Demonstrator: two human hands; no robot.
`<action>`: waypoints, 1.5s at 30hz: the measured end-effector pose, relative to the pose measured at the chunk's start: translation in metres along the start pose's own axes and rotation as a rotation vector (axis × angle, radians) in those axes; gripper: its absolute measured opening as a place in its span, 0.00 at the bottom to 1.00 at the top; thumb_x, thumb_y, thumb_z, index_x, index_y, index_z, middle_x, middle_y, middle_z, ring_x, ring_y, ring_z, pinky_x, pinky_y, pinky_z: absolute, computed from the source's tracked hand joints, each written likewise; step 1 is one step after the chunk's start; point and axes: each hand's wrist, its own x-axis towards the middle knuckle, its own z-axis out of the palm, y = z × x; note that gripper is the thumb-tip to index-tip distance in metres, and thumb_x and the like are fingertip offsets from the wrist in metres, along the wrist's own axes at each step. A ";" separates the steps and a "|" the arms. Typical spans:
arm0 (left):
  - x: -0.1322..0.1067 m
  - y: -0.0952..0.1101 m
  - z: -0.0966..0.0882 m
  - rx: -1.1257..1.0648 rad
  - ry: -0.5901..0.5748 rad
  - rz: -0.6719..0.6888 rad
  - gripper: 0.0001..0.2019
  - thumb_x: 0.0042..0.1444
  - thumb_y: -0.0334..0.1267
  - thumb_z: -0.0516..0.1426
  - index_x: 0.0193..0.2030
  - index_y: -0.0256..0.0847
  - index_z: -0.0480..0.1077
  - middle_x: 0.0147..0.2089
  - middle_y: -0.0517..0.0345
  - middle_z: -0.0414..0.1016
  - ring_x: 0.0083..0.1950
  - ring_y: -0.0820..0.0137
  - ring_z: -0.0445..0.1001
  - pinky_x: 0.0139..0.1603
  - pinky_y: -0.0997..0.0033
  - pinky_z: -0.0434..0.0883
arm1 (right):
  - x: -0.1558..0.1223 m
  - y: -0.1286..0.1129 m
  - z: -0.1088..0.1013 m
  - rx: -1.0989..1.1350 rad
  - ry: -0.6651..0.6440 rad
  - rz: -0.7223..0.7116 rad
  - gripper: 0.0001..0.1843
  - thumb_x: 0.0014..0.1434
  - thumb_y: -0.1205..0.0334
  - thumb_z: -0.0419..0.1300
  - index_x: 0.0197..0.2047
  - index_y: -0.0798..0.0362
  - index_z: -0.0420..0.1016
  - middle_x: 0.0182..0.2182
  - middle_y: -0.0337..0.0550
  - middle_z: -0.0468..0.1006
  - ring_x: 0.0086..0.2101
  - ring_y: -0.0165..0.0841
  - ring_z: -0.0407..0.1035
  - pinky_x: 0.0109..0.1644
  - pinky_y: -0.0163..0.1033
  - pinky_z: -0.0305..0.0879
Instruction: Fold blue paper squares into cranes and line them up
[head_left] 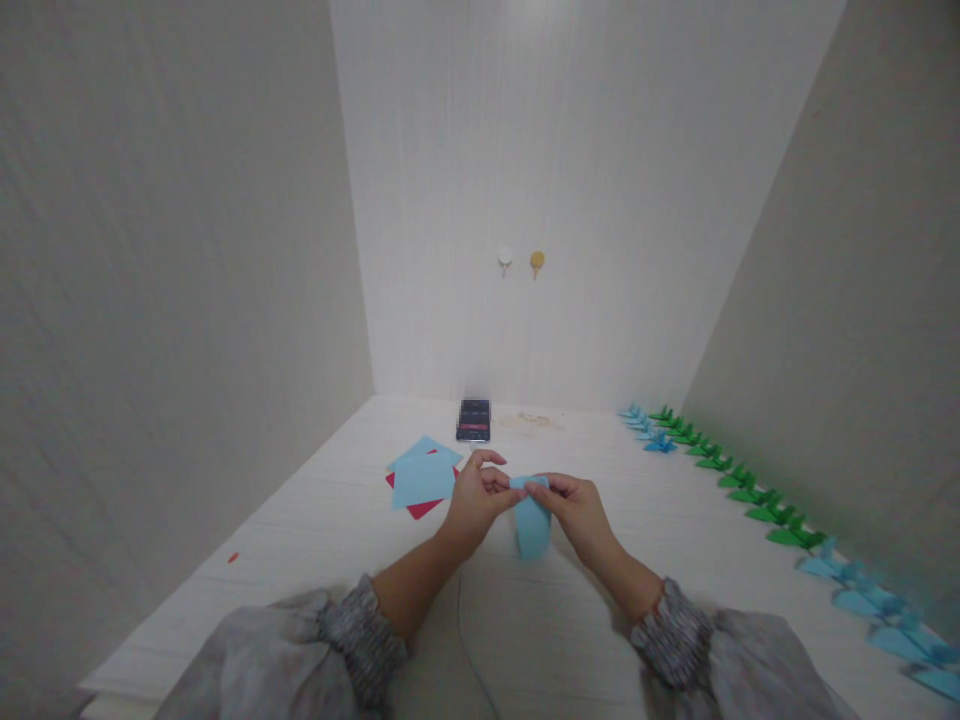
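Observation:
A light blue sheet of paper [531,525] is bent over into a loop above the white table [315,520]. My left hand [476,497] pinches its top edge from the left. My right hand [576,508] pinches the same edge from the right. The fingertips of both hands meet at the paper's upper end, and the loop hangs down toward me between the hands.
A small stack of blue and red paper squares [421,478] lies left of my hands. A phone [473,419] rests further back, with a cable [469,640] running toward me. Folded green paper figures [739,482] and blue ones [877,600] line the right wall. A red scrap [233,557] lies at the left.

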 end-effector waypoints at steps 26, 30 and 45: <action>-0.002 0.004 0.001 -0.041 -0.011 -0.003 0.22 0.31 0.36 0.63 0.33 0.39 0.57 0.19 0.69 0.62 0.19 0.82 0.60 0.22 0.81 0.57 | -0.003 -0.007 0.000 0.030 0.004 -0.012 0.13 0.46 0.55 0.57 0.22 0.57 0.73 0.16 0.35 0.67 0.20 0.25 0.57 0.24 0.31 0.52; -0.002 0.003 0.000 -0.034 -0.015 0.003 0.21 0.32 0.36 0.63 0.33 0.38 0.57 0.18 0.69 0.61 0.19 0.82 0.59 0.21 0.81 0.56 | -0.003 -0.008 0.000 0.042 -0.013 -0.010 0.13 0.47 0.55 0.56 0.21 0.56 0.72 0.15 0.34 0.65 0.20 0.25 0.55 0.24 0.31 0.51; -0.002 0.001 0.000 -0.051 -0.007 -0.044 0.15 0.31 0.39 0.62 0.26 0.33 0.66 0.17 0.62 0.66 0.19 0.79 0.63 0.21 0.79 0.60 | -0.002 -0.010 0.001 0.012 0.030 0.013 0.14 0.46 0.54 0.57 0.23 0.58 0.73 0.15 0.35 0.66 0.19 0.24 0.56 0.22 0.30 0.51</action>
